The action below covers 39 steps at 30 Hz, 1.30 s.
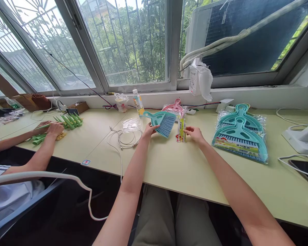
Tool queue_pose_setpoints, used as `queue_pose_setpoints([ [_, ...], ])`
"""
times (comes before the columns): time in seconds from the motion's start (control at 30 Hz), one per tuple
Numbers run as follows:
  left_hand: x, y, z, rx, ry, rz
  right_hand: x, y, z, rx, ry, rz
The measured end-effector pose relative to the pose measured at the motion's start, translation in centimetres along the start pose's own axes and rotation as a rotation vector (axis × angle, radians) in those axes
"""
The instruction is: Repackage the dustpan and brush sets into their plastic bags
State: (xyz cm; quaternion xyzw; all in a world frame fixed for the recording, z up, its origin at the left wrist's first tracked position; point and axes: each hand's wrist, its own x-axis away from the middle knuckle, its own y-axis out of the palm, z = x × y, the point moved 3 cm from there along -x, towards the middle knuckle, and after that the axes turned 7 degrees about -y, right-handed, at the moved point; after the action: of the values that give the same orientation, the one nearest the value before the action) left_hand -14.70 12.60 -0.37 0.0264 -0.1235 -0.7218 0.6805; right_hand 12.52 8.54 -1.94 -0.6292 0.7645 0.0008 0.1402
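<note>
My left hand [149, 132] is closed on a small teal brush [166, 123], which looks nested with a dustpan, its handle pointing up and left above the table. To the right, my right hand [194, 133] pinches the edge of a printed yellow-green card label [181, 130] with red pictures at its lower end. The label is held upright, beside the bristles. Behind both lies a pink dustpan set [175, 108] in clear plastic, partly hidden. On the right rests a stack of bagged teal dustpan sets [240, 135] with similar labels.
A bottle [138, 102] stands by the window, near a coiled white cable [128, 138] and a clear plastic bag [131, 125]. A power strip [301, 140] and a phone [305, 170] lie far right. At left, another person's hands [54, 128] handle green stalk-like items [69, 121].
</note>
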Motion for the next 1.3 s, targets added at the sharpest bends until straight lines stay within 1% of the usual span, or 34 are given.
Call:
queue_pose_setpoints([
  [0.1,0.1,0.3,-0.1,-0.023,0.001,-0.030,0.3,0.4,-0.7,-0.161,-0.007,-0.080],
  [0.2,0.4,1.1,-0.1,-0.052,0.008,-0.081,0.8,0.9,-1.3,-0.223,0.019,-0.112],
  [0.3,0.9,2.1,0.1,-0.089,0.017,-0.130,1.4,1.5,-1.7,-0.253,0.061,-0.072],
  [0.4,1.6,3.3,0.2,-0.110,0.018,-0.185,1.9,2.2,-2.0,-0.252,0.087,-0.059],
  [0.47,1.9,4.0,0.3,-0.103,0.014,-0.199,2.2,2.5,-2.1,-0.225,0.093,-0.043],
  [0.6,2.3,4.9,0.5,-0.073,0.025,-0.216,2.4,2.8,-1.9,-0.145,0.113,0.039],
  [0.83,2.8,5.4,0.5,-0.081,0.014,-0.234,2.2,2.9,-0.6,-0.039,0.068,0.158],
  [1.0,2.7,5.5,0.3,-0.080,0.031,-0.248,2.2,3.2,0.4,-0.048,0.085,0.239],
  [1.13,2.5,5.5,0.0,-0.064,0.043,-0.261,2.3,3.4,0.4,-0.034,0.096,0.251],
  [1.3,2.8,5.7,0.2,-0.072,0.052,-0.292,2.5,3.2,0.1,-0.033,0.147,0.273],
])
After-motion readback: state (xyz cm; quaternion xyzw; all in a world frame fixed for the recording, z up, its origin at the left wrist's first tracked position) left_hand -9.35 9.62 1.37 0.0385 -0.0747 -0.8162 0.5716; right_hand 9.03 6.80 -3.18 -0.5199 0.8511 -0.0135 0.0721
